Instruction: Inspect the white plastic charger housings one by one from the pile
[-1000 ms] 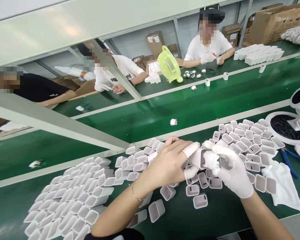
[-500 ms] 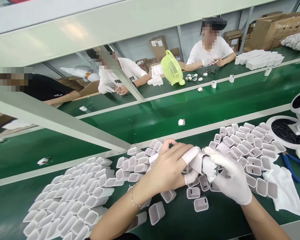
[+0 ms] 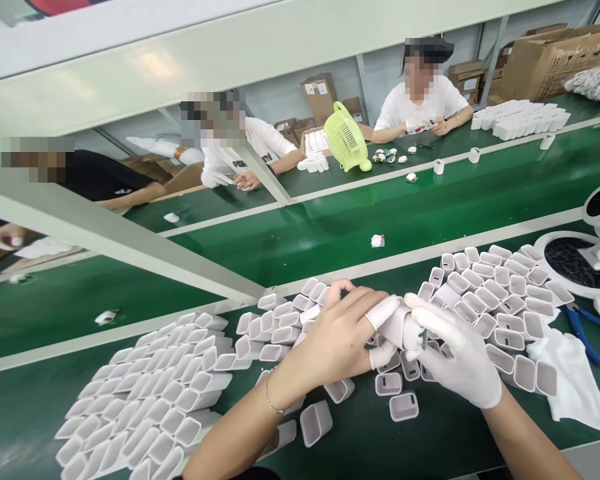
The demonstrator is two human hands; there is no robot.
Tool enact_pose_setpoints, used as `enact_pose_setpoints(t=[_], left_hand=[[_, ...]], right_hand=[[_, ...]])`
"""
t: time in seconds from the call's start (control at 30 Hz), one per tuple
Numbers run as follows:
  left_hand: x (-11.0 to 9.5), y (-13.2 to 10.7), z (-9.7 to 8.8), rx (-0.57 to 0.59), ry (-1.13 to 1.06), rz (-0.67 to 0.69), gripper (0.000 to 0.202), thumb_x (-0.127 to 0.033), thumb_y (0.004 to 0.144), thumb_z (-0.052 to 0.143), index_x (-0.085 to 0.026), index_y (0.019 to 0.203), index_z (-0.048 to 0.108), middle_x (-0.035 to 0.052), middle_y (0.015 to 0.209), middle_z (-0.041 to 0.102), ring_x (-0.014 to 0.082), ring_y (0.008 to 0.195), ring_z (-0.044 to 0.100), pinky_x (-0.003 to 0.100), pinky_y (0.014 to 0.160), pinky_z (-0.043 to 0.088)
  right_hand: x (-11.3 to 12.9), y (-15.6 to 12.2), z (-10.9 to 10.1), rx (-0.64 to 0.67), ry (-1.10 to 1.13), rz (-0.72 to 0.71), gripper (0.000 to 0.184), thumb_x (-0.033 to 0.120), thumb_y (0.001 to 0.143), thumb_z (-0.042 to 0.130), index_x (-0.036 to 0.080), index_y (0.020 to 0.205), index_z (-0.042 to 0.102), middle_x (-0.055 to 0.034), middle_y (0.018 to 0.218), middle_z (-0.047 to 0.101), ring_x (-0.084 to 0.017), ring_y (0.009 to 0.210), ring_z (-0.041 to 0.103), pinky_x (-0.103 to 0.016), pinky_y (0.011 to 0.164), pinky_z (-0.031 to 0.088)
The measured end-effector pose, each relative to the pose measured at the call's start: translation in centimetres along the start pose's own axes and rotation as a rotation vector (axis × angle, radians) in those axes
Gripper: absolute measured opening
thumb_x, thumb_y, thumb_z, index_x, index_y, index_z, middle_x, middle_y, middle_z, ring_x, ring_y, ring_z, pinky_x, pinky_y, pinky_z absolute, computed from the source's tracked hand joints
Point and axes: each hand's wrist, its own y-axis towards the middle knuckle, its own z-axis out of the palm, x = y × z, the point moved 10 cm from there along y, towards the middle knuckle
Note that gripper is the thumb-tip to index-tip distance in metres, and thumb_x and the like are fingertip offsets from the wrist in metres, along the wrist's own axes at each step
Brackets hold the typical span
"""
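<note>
Between the fingertips of my left hand (image 3: 337, 330) is a white plastic housing (image 3: 394, 325), held on its side with its open end toward the right. White finger cots cover that hand's thumb and index finger. My right hand (image 3: 463, 363), in a white glove, grips a small white insert (image 3: 414, 339) at the housing's mouth; the insert sits partly inside. Gloved fingers hide some of the joint. Below and around both hands stand several similar open housings (image 3: 403, 407), some with a dark slot inside.
Rows of white housings (image 3: 145, 393) cover the left of the green table. Blue-handled pliers (image 3: 584, 339), a white cloth (image 3: 567, 373) and a white fan base (image 3: 570, 263) lie at right. Beyond runs a green conveyor (image 3: 320, 233) with small parts; several co-workers sit across it. A slanted post (image 3: 180, 250) stands at left.
The insert has gone deeper into the housing, and my right fingers have closed in toward my left. Parts on the conveyor have shifted right. The view has moved slightly.
</note>
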Motion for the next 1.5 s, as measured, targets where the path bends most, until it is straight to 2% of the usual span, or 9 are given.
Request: enact_pose_setpoints(t=[0.17,0.27,0.43,0.8,0.9,0.97,1.07,1.27,1.5], left_hand=[[0.3,-0.3,0.7,0.004,-0.108,-0.013,0.035,-0.025,0.084,0.061,-0.017,0.117,0.051,0.0102,0.108,0.069,0.0263,0.100,0.060,0.040,0.084,0.038],[0.2,-0.3,1.3,0.001,-0.128,-0.008,0.036,-0.027,0.082,0.066,-0.017,0.114,0.054,0.0113,0.115,0.067,0.0275,0.105,0.057,0.041,0.087,0.038],[0.0,-0.6,2.0,0.021,-0.107,0.009,0.037,-0.027,0.085,0.062,-0.016,0.119,0.053,0.0108,0.108,0.068,0.0256,0.098,0.057,0.040,0.083,0.037],[0.4,-1.0,1.3,-0.040,-0.157,0.093,0.040,-0.028,0.089,0.060,-0.014,0.123,0.045,0.0138,0.102,0.065,0.0253,0.091,0.058,0.039,0.077,0.048],[3.5,-0.8,1.4,-0.048,-0.285,-0.073,0.041,-0.030,0.084,0.068,-0.017,0.118,0.049,0.0125,0.107,0.064,0.0250,0.096,0.059,0.039,0.080,0.052],[7.0,-1.0,1.8,-0.065,-0.441,-0.262,0.044,-0.034,0.080,0.071,-0.019,0.118,0.052,0.0104,0.108,0.065,0.0247,0.097,0.061,0.040,0.082,0.052],[12.6,-1.8,3.4,-0.121,-0.862,-0.621,0.050,-0.045,0.077,0.069,-0.016,0.116,0.058,0.0100,0.104,0.068,0.0234,0.090,0.065,0.037,0.077,0.055],[17.5,-4.9,7.4,-0.363,-1.575,-1.357,0.043,-0.055,0.084,0.062,-0.013,0.081,0.063,0.0103,0.082,0.072,0.0097,0.055,0.058,0.017,0.045,0.047],[18.8,-6.1,9.1,-0.317,-1.571,-1.431,0.046,-0.060,0.084,0.061,-0.014,0.077,0.061,0.0085,0.069,0.069,0.0092,0.048,0.056,0.017,0.043,0.047]], right_hand=[[-3.6,-0.8,2.5,0.133,0.456,0.485,0.075,0.037,0.087,0.065,0.028,0.151,0.028,-0.0099,0.149,0.045,-0.031,0.137,0.042,-0.053,0.109,0.043],[-4.7,-1.3,3.9,0.126,0.665,0.681,0.063,0.043,0.086,0.064,0.021,0.142,0.043,-0.0113,0.132,0.061,-0.028,0.124,0.056,-0.048,0.103,0.048],[-4.7,-0.8,4.7,0.145,0.740,0.736,0.040,0.038,0.084,0.065,0.019,0.119,0.055,-0.0056,0.101,0.069,-0.022,0.096,0.067,-0.039,0.085,0.056],[-4.0,1.8,5.3,0.143,0.449,0.773,0.015,0.022,0.076,0.055,0.024,0.081,0.041,0.0050,0.072,0.048,-0.013,0.066,0.052,-0.027,0.057,0.048],[-4.7,4.9,6.9,0.558,0.354,0.735,0.013,0.025,0.077,0.060,0.023,0.087,0.052,0.0025,0.075,0.059,-0.016,0.068,0.060,-0.027,0.057,0.050],[-6.0,7.7,7.2,0.785,0.256,0.604,0.040,0.036,0.079,0.067,0.023,0.115,0.058,-0.0028,0.100,0.070,-0.021,0.092,0.067,-0.031,0.077,0.055],[-13.4,12.5,4.0,0.654,-0.266,0.625,0.077,0.054,0.077,0.069,0.023,0.142,0.043,-0.0089,0.127,0.065,-0.026,0.107,0.066,-0.036,0.094,0.050],[-23.7,14.5,4.7,0.707,-0.566,0.610,0.059,0.037,0.090,0.063,0.020,0.143,0.043,-0.0139,0.150,0.042,-0.030,0.129,0.050,-0.044,0.109,0.038],[-29.5,12.1,6.2,0.826,-0.747,0.677,0.031,0.034,0.094,0.059,0.018,0.121,0.059,-0.0097,0.130,0.057,-0.025,0.113,0.058,-0.048,0.096,0.049]])
